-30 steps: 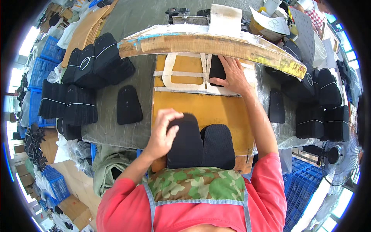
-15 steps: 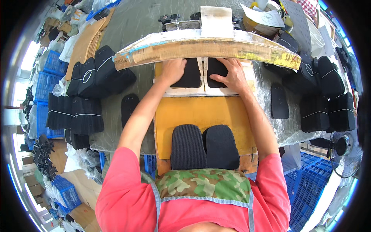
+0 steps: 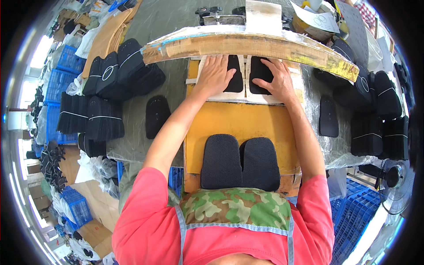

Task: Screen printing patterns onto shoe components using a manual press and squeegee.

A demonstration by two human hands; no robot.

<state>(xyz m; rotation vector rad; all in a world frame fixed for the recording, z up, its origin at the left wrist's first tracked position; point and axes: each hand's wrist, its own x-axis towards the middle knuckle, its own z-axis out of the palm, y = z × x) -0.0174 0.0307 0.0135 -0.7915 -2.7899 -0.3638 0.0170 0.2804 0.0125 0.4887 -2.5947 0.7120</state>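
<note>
My left hand (image 3: 215, 76) lies open and flat over the left black insole (image 3: 236, 78), fingers stretched forward and thumb out to the right. My right hand (image 3: 277, 80) rests on the outer edge of the right black insole (image 3: 259, 70), with fingers and thumb spread. Both insoles lie side by side in a white template (image 3: 245, 96) on a yellow board (image 3: 247, 119). A raised wood-edged frame (image 3: 251, 45) hides their far ends. Nearer my apron, two more black insoles (image 3: 222, 161) with a mesh-like surface sit on the board, touching each other.
Single insoles lie left (image 3: 157, 115) and right (image 3: 328, 117) of the board. Tied insole stacks (image 3: 104, 118) stand at the left, with others (image 3: 367, 139) at the right. Black clamp knobs (image 3: 215, 11) sit behind the frame. Blue crates (image 3: 360, 207) and a fan (image 3: 394, 179) are lower right.
My left hand has gone from curled at the left insole's edge to flattened with its fingers extended. My right hand stays spread on the right insole. The whole view has shifted slightly.
</note>
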